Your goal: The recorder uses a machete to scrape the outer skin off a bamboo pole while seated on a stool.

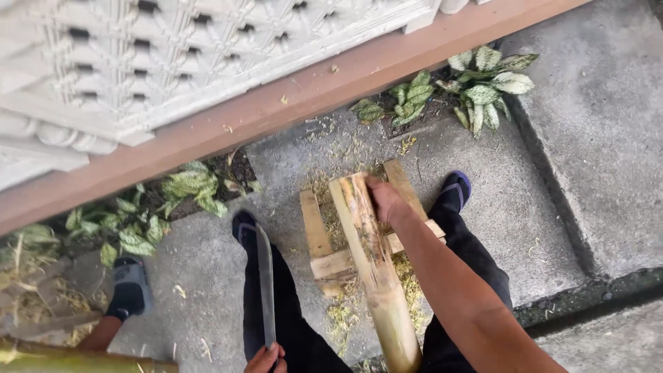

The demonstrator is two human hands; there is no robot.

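– So, what do we see looking down?

– Our right hand (387,200) grips the top of a bamboo pole (373,269), fingers wrapped round it. The pole leans on a wooden frame (324,262) lying on the concrete (539,207), between our two feet.

– And our left hand?

– Our left hand (266,359) is closed round the handle of a machete (266,283), blade pointing away from us, just beside our left leg.

– What could go wrong?

– We judge that a blow landing near our right fingers could cut them. If the pole slips off the frame, the blade may glance toward a foot. Another person's sandalled foot (130,290) stands near, at the left.
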